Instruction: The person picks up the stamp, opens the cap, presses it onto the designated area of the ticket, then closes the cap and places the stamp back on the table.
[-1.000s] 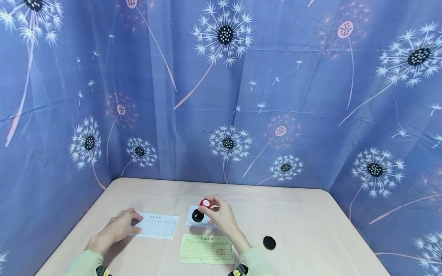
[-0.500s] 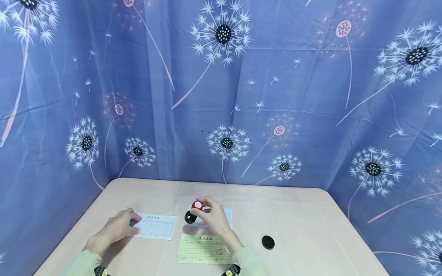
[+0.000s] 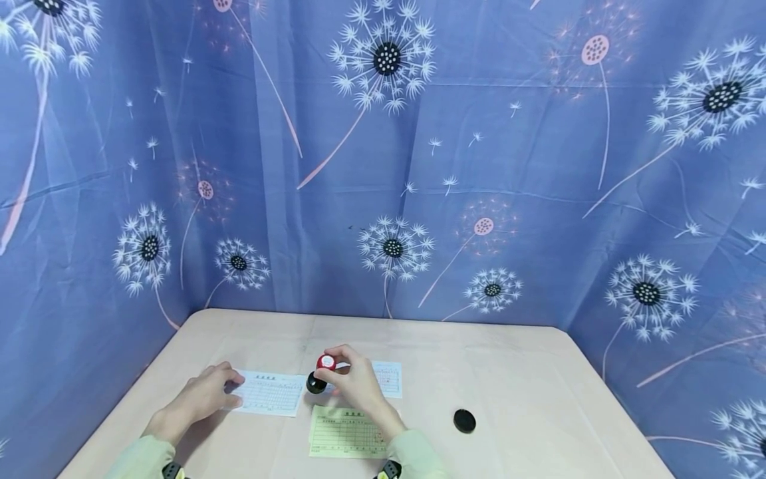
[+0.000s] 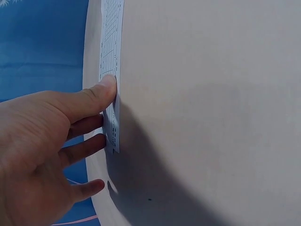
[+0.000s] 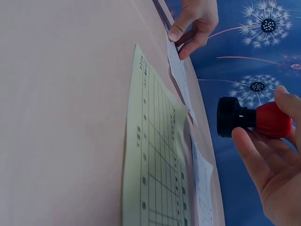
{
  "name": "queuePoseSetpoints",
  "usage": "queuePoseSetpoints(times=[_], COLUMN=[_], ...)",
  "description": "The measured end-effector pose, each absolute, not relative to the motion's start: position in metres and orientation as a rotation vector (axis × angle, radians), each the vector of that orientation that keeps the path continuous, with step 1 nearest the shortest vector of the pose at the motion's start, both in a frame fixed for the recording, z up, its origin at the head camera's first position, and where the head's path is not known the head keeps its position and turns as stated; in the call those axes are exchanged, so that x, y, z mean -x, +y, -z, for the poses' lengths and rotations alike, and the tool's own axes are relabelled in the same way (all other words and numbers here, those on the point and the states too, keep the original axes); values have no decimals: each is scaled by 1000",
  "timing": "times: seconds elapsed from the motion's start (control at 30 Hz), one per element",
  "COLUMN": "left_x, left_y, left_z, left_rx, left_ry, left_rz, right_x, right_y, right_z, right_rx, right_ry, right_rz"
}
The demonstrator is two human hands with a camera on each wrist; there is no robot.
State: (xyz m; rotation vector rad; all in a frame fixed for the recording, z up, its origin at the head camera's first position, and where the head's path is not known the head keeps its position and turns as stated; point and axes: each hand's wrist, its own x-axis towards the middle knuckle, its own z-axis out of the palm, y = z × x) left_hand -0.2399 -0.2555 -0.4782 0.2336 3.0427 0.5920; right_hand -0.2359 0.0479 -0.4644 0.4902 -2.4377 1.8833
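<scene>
My right hand (image 3: 356, 382) holds a self-inking stamp by its red knob (image 3: 326, 362), with the black base (image 3: 316, 382) hanging down, raised above the table. In the right wrist view the stamp (image 5: 230, 117) is gripped between thumb and fingers, off the paper. At the left, my left hand (image 3: 200, 399) rests on the near-left end of a pale blue printed form (image 3: 272, 394), fingers nearly straight; in the left wrist view its thumb (image 4: 108, 84) lies on that form. A second blue form (image 3: 389, 379), bearing faint red marks, lies partly behind the right hand.
A green printed form (image 3: 344, 432) with a red stamp mark lies at the front, partly under the right forearm. A round black cap (image 3: 464, 420) sits to its right on the beige table (image 3: 526, 386). Blue dandelion-print curtains (image 3: 323, 166) surround the table's back and sides.
My right hand has carried the stamp leftward, from over the second blue form toward the gap beside the left form, uncovering red marks. The left hand stays in place.
</scene>
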Motion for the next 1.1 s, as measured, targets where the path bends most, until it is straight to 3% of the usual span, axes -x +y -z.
queuePoseSetpoints(times=[1.1], left_x=[243], left_y=[-256], left_z=[475], left_rx=[-233], left_ry=[3046], left_rz=[-549], right_x=[241], right_y=[-10], right_z=[483], right_rx=[-630], right_ry=[-2588], right_rz=[-1649])
